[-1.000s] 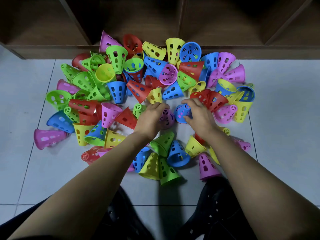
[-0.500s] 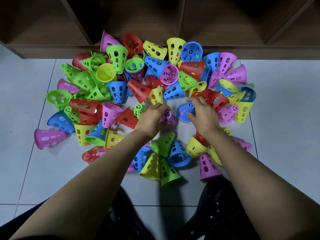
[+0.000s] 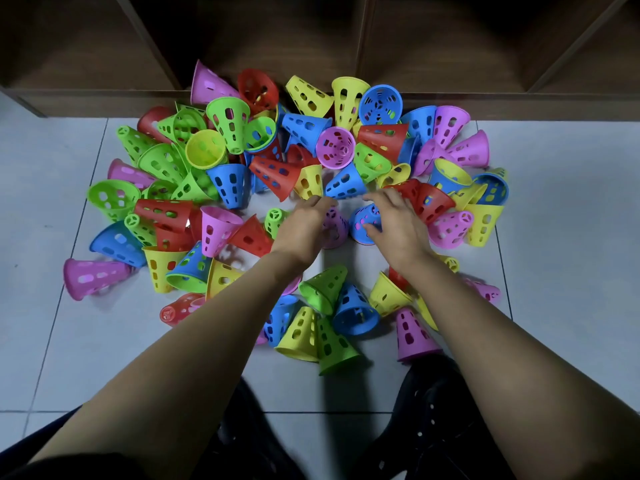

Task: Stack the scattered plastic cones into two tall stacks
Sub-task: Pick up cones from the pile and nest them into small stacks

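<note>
Cones point(image 3: 228, 183): scattered loose on the tiled floor point(image 3: 561, 278) in front of a dark shelf unit point(image 3: 311, 32). Most lie on their sides and no tall stack is in sight.
Purple cone point(image 3: 335, 227) and blue cone point(image 3: 363, 220): close beside each other in the small gap at the middle of the heap.
Left hand point(image 3: 304, 225): fingers curled over the purple cone, apparently gripping it from above.
Right hand point(image 3: 398, 226): fingers bent round the blue cone, thumb on its near side. A reddish rim shows beneath the blue cone, so it may sit on another cone.
Step in hand: likely the very beginning, with one base cone set up per hand.
Next move: stand both bases wide end down, then take a nearby loose cone, turn it to match and slide it over. The neighbouring cones crowd close and could be knocked.
</note>
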